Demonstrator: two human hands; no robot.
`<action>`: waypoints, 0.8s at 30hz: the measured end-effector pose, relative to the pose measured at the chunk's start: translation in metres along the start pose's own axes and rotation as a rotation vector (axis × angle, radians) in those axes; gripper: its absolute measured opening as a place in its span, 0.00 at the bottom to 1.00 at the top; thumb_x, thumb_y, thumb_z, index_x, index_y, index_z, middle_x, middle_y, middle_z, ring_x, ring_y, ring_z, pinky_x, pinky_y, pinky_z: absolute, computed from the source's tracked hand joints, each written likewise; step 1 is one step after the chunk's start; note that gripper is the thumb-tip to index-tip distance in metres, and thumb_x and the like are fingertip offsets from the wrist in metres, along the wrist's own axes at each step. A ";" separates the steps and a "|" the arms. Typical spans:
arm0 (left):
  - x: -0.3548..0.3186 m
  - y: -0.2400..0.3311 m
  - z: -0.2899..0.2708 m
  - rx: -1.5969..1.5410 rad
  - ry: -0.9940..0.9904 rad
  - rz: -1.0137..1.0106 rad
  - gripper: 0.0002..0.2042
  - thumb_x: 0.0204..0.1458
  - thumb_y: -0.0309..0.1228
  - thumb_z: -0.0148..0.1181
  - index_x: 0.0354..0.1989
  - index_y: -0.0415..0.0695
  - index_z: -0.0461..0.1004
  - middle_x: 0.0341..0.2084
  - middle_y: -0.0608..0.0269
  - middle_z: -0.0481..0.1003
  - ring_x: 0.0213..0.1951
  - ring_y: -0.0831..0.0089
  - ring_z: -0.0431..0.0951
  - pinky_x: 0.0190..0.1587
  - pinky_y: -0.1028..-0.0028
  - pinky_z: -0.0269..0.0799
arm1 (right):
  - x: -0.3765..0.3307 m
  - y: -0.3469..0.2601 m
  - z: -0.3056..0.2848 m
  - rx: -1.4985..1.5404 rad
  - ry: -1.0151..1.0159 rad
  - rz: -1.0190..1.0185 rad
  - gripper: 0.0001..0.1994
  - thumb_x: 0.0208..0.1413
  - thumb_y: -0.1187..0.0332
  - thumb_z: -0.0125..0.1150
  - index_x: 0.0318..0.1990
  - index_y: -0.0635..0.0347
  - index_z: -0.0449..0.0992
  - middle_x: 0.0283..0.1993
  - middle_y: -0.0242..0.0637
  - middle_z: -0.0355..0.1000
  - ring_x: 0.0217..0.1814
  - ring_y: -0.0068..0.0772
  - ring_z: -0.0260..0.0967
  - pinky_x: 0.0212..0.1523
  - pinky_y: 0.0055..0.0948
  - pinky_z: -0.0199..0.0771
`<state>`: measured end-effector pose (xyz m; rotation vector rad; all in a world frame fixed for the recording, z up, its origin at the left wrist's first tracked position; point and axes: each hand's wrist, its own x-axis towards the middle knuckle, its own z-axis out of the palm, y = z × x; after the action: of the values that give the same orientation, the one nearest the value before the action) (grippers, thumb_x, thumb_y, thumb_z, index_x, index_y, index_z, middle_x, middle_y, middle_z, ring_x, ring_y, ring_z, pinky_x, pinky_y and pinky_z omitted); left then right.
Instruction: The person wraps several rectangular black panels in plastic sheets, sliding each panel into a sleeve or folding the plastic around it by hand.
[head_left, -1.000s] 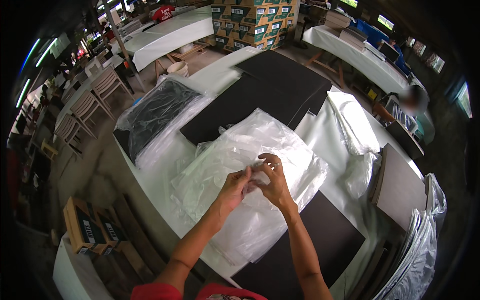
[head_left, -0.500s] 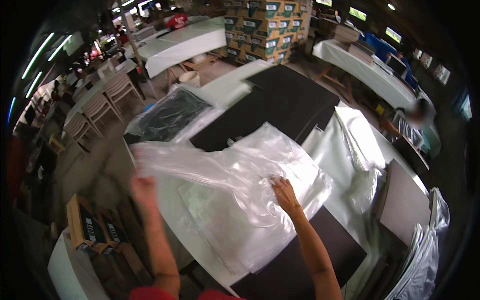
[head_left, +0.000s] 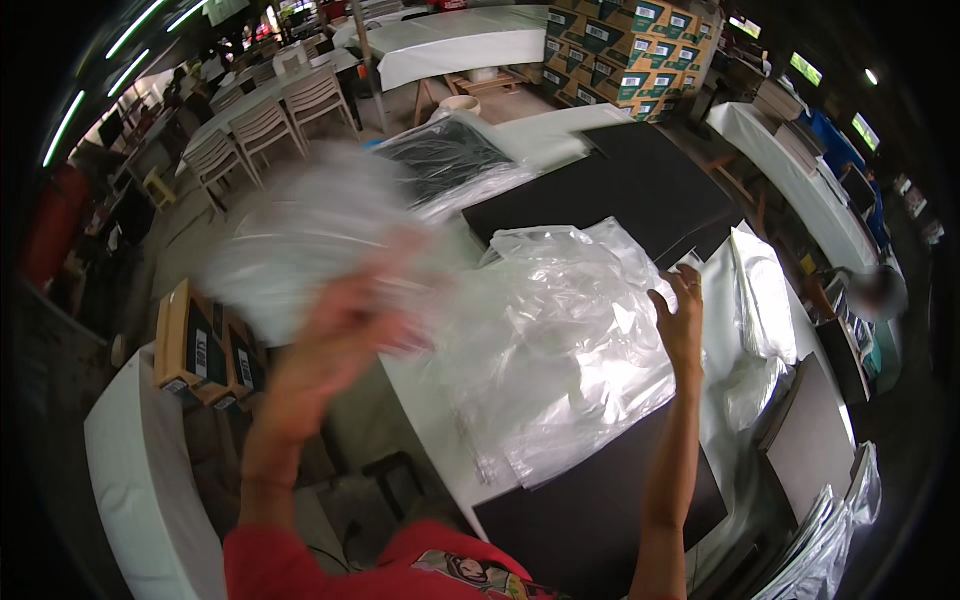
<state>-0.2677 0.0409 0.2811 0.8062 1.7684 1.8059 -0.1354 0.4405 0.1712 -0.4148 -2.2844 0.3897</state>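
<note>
My left hand (head_left: 365,305) is smeared by motion beyond the table's left edge, so its grip does not show. A clear plastic bag (head_left: 300,240), also blurred, billows in the air around and beyond it. My right hand (head_left: 682,305) hovers at the right edge of a heap of clear plastic bags (head_left: 575,335), fingers curved and apart, with nothing seen in them. The crumpled, shiny heap lies on the white-covered table. Behind it is a large black board (head_left: 610,190), and a dark board (head_left: 610,515) lies at the near side, partly under the plastic.
A plastic-wrapped black panel (head_left: 440,155) lies at the table's far left. Folded plastic (head_left: 765,300) and grey boards (head_left: 812,440) are on the right. Cartons (head_left: 205,345) stand low at the left, beside chairs (head_left: 265,125). Stacked boxes (head_left: 630,55) rise behind; a person (head_left: 875,295) is at far right.
My left hand has swung inward and nearer me, with loose plastic now billowing off the table's left side. My right hand has come off the heap and moved right, opening. The view has shifted.
</note>
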 end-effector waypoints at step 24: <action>-0.168 -0.053 0.192 -0.804 -0.900 -0.830 0.17 0.56 0.36 0.53 0.48 0.36 0.68 0.33 0.65 0.72 0.36 0.73 0.76 0.42 0.72 0.72 | -0.199 -0.261 -0.256 0.509 -0.312 -0.300 0.09 0.38 0.72 0.64 0.27 0.60 0.69 0.33 0.35 0.69 0.34 0.38 0.68 0.39 0.35 0.70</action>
<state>-0.0166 0.0623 0.2131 0.3363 0.5376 1.1045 0.1374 0.1619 0.3172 0.2597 -2.3786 0.8993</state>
